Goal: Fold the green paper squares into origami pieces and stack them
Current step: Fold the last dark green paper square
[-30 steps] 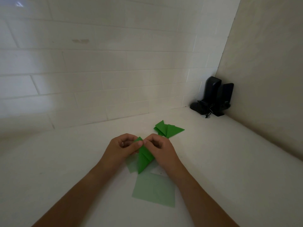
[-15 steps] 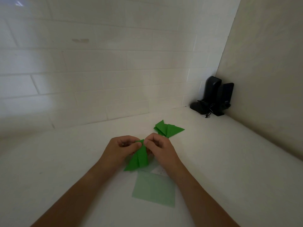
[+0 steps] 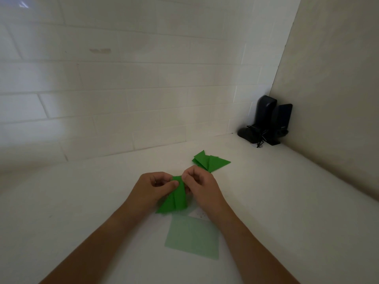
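A partly folded green paper piece [image 3: 175, 200] hangs between my hands just above the white counter [image 3: 287, 201]. My left hand [image 3: 152, 188] pinches its top corner from the left, and my right hand [image 3: 202, 186] pinches the same top from the right. The piece fans out downward into a triangular shape with a centre crease. Beneath my wrists lies a flat pale green paper square [image 3: 192, 237]. Behind my right hand sits a small stack of folded green origami pieces [image 3: 210, 161].
Two black upright speakers [image 3: 266, 121] with a tangled cable stand in the far right corner. A white tiled wall [image 3: 123, 89] runs along the back and a plain beige wall [image 3: 332, 99] closes off the right side.
The held green piece has swung from pointing down-right to hanging straight down and spread wider. Both hands shifted slightly, keeping their pinch at its top.
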The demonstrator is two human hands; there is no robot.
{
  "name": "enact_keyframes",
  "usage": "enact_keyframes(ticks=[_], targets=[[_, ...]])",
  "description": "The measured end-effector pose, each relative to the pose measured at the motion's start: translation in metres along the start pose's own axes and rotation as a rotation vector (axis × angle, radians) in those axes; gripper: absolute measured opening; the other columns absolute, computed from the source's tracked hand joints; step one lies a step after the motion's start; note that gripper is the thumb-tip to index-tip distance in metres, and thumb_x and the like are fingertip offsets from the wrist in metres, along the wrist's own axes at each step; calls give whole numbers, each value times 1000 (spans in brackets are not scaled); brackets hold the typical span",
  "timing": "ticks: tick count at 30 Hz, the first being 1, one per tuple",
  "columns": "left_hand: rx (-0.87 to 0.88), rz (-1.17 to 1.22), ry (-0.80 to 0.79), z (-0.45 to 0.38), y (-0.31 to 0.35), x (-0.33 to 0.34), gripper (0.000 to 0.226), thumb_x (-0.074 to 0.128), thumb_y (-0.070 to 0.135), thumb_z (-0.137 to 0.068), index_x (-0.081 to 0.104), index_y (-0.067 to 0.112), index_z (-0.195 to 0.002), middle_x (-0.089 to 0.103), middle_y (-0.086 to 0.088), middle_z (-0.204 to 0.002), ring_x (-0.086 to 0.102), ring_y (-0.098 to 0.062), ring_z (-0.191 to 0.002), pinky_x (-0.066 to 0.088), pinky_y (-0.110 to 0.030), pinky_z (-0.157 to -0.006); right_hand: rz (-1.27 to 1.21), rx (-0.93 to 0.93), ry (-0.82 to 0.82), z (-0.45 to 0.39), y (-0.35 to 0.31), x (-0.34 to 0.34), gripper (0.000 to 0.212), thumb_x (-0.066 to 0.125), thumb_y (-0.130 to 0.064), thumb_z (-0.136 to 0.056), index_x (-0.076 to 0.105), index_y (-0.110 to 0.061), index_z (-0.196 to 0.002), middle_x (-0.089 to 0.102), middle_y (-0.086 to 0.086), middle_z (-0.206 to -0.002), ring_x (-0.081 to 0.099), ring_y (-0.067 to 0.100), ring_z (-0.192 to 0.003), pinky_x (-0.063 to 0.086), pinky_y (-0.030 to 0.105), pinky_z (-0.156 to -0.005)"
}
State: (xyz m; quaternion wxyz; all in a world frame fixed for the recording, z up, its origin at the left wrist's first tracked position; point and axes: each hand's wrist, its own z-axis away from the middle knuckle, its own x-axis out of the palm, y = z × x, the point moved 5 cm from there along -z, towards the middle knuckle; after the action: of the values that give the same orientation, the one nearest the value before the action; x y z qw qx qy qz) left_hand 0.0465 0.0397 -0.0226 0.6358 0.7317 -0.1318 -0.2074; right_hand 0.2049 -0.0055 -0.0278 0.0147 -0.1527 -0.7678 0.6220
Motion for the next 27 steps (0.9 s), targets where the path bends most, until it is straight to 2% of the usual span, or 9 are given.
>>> enact_keyframes(ticks=[3, 7, 10, 17, 22, 27], targets=[[-12, -5, 31, -1, -1, -1, 14, 75, 8, -91, 80, 11, -79, 75, -9, -73, 65, -13, -64, 51, -21, -61, -22, -3, 10, 0, 0, -1, 19, 61, -9, -101, 66, -16, -84, 65, -10, -70, 62, 7, -68, 51, 26, -69], [7, -2, 42, -1, -3, -5, 13, 74, 13, -94, 79, 8, -82, 74, -23, -82, 64, -23, -70, 51, -35, -71, -26, -9, -34, -1, 0, 1, 16, 64, -7, -100, 68, -13, -86, 68, -9, -72, 64, 6, -67, 51, 21, -67], [12, -4, 39, -1, -3, -5, 15, 72, 14, -94, 78, 5, -84, 72, -28, -85, 63, -25, -71, 50, -37, -72, 3, -25, -49, -2, 2, 2, 16, 66, -9, -100, 68, -15, -85, 70, -7, -73, 65, 8, -68, 52, 23, -68], [-8, -36, 56, -1, -2, -3, 12, 76, 13, -91, 79, 9, -80, 75, -18, -78, 64, -15, -65, 51, -20, -59, 18, -9, 27, -5, 8, -2, 12, 68, -13, -99, 69, -17, -87, 72, -4, -76, 69, 11, -72, 58, 32, -72], [21, -14, 105, 1, 1, -6, 12, 74, 11, -92, 80, 9, -81, 75, -9, -72, 64, -9, -62, 49, -17, -58, -35, 14, -9, -3, 7, -1, 9, 67, -11, -99, 71, -11, -91, 72, -4, -76, 68, 8, -71, 54, 23, -70], [29, 19, 168, 0, 1, -9, 10, 74, 12, -93, 80, 8, -86, 77, -13, -81, 69, -11, -69, 53, -17, -61, 22, 7, -51, -4, 8, 2, 10, 69, -14, -99, 72, -13, -89, 70, -5, -73, 64, 7, -68, 50, 21, -68]])
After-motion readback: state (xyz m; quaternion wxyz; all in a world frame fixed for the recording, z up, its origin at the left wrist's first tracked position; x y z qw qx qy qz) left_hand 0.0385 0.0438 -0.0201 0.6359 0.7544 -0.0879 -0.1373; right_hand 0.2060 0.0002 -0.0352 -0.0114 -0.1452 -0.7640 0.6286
